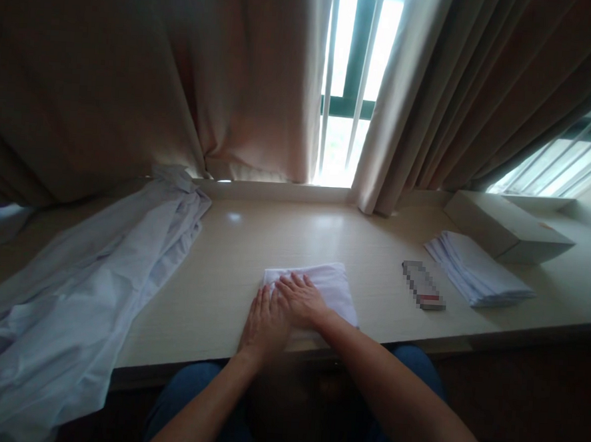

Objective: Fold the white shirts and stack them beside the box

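Observation:
A folded white cloth [334, 293] lies flat near the front edge of the pale table [238, 244]. My right hand [300, 300] rests palm down on its left part, fingers spread. Beside it, my left hand [266, 322] lies flat at the cloth's left edge, its fingers stretched out and partly over the cloth. The two hands touch or slightly overlap. To the right is a stack of folded white cloth [487, 273]. A long heap of loose white cloth [91, 282] spreads over the left side and hangs past the front edge.
A blurred-out flat object [424, 287] lies between the two folded cloths. At the back right sits a pale box [510, 227]. Curtains [264, 79] hang along the back around a bright window [351, 84]. My knees are under the front edge.

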Demonstrator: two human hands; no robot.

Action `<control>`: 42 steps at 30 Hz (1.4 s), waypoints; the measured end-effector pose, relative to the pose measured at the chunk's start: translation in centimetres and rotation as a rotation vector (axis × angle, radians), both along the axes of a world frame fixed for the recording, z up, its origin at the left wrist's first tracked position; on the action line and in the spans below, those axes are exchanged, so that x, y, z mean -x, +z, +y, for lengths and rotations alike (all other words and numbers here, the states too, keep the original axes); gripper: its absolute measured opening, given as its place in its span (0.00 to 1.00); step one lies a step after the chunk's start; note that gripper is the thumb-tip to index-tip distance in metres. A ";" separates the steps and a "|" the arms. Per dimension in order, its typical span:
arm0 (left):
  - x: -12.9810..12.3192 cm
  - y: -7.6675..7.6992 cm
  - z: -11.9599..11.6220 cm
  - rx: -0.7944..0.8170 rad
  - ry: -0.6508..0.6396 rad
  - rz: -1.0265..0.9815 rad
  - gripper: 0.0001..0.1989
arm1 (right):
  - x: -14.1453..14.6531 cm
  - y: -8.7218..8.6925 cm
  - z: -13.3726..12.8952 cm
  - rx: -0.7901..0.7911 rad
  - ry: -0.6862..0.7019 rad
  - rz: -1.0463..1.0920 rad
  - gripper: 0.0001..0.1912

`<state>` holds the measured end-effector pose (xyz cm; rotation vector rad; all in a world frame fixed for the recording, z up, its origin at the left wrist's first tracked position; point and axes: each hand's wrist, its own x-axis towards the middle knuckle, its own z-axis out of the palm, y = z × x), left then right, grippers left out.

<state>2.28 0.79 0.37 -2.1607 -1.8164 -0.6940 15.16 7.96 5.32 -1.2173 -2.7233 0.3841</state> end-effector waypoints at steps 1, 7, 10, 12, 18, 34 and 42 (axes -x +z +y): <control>0.0 0.1 0.0 -0.010 -0.007 0.011 0.30 | 0.2 0.0 0.4 0.010 0.007 0.001 0.27; -0.3 0.4 0.0 -0.020 -0.011 0.035 0.32 | 1.2 -0.3 1.8 0.066 0.011 0.018 0.28; -0.4 0.4 -0.1 -0.024 -0.002 0.045 0.34 | 1.7 -0.3 2.3 0.080 0.009 0.040 0.29; -0.4 0.4 -0.1 -0.018 0.002 0.047 0.36 | 2.1 -0.2 2.5 0.080 0.011 0.057 0.29; -0.3 0.6 0.0 0.074 0.024 0.048 0.39 | 3.7 0.1 3.6 0.118 -0.013 0.035 0.28; 0.3 -0.4 0.1 0.110 0.065 0.019 0.39 | 5.0 -0.8 5.6 0.092 -0.028 0.047 0.29; 0.5 -0.3 -0.2 0.094 0.061 0.042 0.35 | -1.1 -0.2 9.5 0.007 -0.120 -0.078 0.31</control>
